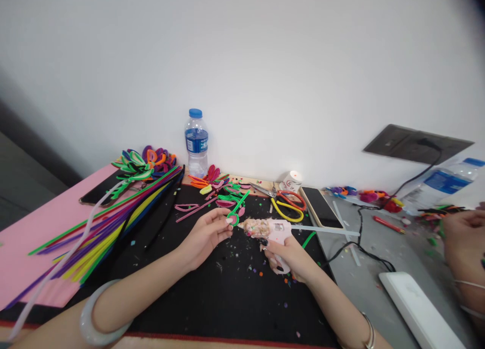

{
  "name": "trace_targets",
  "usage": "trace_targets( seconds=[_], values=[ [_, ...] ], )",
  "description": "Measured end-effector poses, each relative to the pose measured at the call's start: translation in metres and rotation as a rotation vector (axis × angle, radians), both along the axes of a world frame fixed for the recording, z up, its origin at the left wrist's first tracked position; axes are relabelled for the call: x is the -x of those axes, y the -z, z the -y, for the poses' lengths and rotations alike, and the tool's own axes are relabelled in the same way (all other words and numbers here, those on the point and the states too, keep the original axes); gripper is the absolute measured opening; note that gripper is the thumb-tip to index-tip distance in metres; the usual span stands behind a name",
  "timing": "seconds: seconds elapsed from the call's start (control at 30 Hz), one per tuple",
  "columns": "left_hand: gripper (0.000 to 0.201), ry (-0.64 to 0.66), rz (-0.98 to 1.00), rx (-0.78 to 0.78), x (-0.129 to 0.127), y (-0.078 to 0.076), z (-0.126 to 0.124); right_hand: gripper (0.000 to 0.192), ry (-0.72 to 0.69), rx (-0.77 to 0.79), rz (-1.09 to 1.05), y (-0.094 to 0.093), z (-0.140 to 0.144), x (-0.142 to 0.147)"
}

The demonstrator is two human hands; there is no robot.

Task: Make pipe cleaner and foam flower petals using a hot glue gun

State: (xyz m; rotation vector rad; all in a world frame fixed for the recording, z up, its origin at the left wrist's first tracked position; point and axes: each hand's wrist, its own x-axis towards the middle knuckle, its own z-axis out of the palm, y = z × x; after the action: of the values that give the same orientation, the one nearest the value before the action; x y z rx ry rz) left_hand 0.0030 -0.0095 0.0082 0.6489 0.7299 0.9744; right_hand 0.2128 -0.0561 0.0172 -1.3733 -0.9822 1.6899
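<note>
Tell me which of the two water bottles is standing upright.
The blue-capped water bottle against the wall behind the black mat stands upright. The other bottle, at the far right near the black cable, lies tilted on its side.

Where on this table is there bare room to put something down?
Free: the black mat between the two forearms, with only small scraps; the pink sheet left of the long coloured pipe cleaners. Crowded: the back edge by the clear water bottle, red-and-yellow scissors and black phone.
</note>
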Motion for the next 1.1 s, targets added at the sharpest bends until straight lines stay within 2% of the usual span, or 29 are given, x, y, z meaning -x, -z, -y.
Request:
trace_targets(
  seconds=[0.5, 1.1],
  values=[
    [0.021, 0.005, -0.004, -0.004, 0.0001, 0.0023, -0.0010, 0.023, 0.016, 0.015, -0.013, -0.0007, -0.0013, -0.0015],
    [0.017, 0.110, 0.000, -0.039, -0.0005, -0.0021, 0.0026, 0.029, 0.048, -0.008, -0.091, -0.0001, -0.0024, -0.0074]
  ],
)
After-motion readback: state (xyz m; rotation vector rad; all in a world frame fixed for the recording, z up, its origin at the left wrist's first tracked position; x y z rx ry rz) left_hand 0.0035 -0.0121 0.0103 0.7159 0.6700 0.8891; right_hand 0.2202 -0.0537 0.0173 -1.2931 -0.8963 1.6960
